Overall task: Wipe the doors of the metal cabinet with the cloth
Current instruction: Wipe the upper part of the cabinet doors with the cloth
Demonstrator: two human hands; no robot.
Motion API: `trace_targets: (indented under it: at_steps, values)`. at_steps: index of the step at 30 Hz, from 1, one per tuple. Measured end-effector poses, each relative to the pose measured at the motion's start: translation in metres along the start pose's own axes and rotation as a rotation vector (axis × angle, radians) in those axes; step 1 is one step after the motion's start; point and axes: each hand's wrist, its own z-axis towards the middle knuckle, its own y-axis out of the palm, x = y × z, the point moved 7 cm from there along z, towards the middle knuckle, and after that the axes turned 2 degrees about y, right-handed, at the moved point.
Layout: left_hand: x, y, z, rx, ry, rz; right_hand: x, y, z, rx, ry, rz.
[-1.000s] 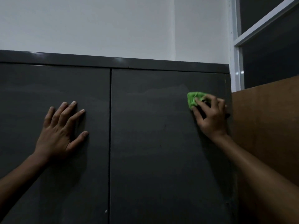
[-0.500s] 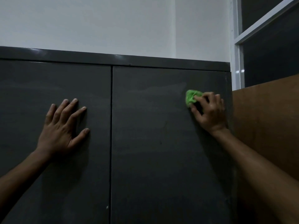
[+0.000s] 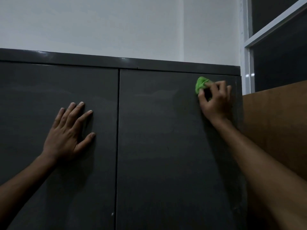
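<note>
Green cloth (image 3: pixel 201 85), bunched small, pinched between thumb and curled fingers of the right hand (image 3: pixel 215 100) and pressed against the right door (image 3: pixel 166 146) near its top right corner, likely to rub that corner of the metal cabinet (image 3: pixel 116 61). Left hand (image 3: pixel 66 135) flat on the left door (image 3: pixel 33 113) near its inner edge, fingers straight and spread, holding nothing, probably bracing.

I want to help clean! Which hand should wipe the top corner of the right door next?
Right. The right hand already holds the green cloth near that corner of the right door; the left hand lies flat on the left door.
</note>
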Motion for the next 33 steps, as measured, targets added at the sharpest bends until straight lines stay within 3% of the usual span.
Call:
trace_targets:
  at_steps: [2,3,6,8,9,12,14,15,18,20,21,24,25,27,30,31,33]
  values:
    - [-0.001,-0.001,0.001,0.002,-0.003,0.0,-0.01,0.004,0.005,0.05,0.216,0.028]
    - [-0.001,-0.001,0.001,0.001,-0.001,0.002,-0.025,0.009,-0.001,0.045,0.166,-0.002]
    - [-0.001,0.0,0.001,0.005,0.005,0.009,-0.064,0.015,-0.045,-0.067,-0.385,-0.019]
    - [-0.002,0.001,0.0,0.005,0.008,0.01,-0.06,0.008,-0.053,-0.109,-0.587,-0.014]
    - [-0.002,0.001,0.0,0.003,0.003,0.01,-0.052,0.005,-0.042,-0.103,-0.528,-0.012]
    - [-0.002,0.002,0.0,-0.003,-0.001,0.015,-0.033,0.004,0.006,-0.011,0.013,0.028]
    - [-0.003,0.002,0.0,0.005,0.001,0.015,-0.054,0.01,0.011,0.005,0.118,0.012]
    - [-0.003,0.002,0.0,0.009,0.003,0.015,-0.071,0.016,0.004,-0.024,0.025,-0.01]
    - [-0.003,0.002,0.0,0.014,0.011,0.017,-0.112,0.022,-0.039,-0.156,-0.583,0.001]
    - [-0.003,0.002,0.0,0.014,0.012,0.015,-0.109,0.019,-0.039,-0.173,-0.773,0.011]
    - [-0.003,0.001,0.001,0.017,0.008,0.014,-0.105,0.017,-0.025,-0.146,-0.713,0.012]
    - [-0.002,0.002,0.0,0.02,0.006,0.016,-0.095,0.013,0.018,-0.035,-0.225,0.012]
    - [-0.003,0.001,0.0,0.022,0.006,0.017,-0.1,0.015,0.016,-0.028,-0.151,0.013]
    - [-0.004,0.001,-0.001,0.032,0.011,0.014,-0.126,0.023,-0.006,-0.039,-0.296,0.04]
    - [-0.003,0.001,0.0,0.041,0.018,0.008,-0.158,0.031,-0.052,-0.185,-0.88,0.068]
    - [-0.003,0.001,0.0,0.043,0.021,0.008,-0.159,0.031,-0.048,-0.204,-0.947,0.073]
    - [-0.004,0.002,-0.001,0.048,0.022,0.014,-0.156,0.027,-0.014,-0.138,-0.738,0.099]
